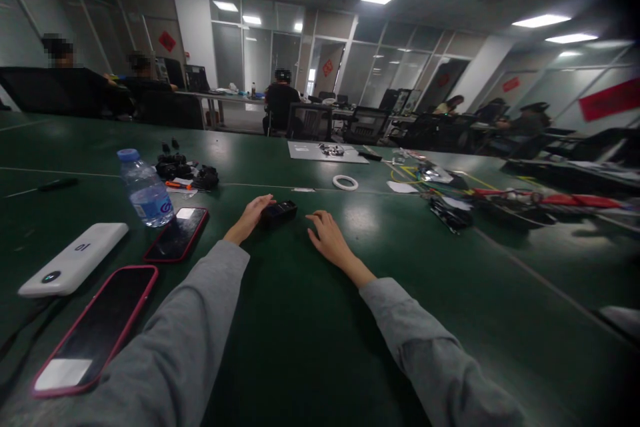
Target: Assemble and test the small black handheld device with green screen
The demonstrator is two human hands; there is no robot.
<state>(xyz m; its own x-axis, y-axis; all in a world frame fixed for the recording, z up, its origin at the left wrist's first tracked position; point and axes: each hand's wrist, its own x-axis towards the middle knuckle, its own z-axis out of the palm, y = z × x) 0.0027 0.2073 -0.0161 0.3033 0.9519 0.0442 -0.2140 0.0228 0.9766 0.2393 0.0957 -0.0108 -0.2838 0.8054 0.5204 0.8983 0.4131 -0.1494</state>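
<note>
A small black box-shaped device (281,212) lies on the green table (300,320) in front of me. My left hand (251,219) is at its left side, fingers stretched out and together; whether they touch the device I cannot tell. To the right of the device, apart from it, my right hand (327,239) hovers or rests low over the table, open with slightly bent fingers and nothing in it. Beyond it lies a white ring, perhaps a tape roll (345,183).
On the left stand a water bottle (147,193), two red-edged phones (177,235) and a white power bank (77,259). Black cable bundles (175,168) lie behind them. A white board (305,152) is at the far edge. Tangled wires and parts (450,193) spread on the right.
</note>
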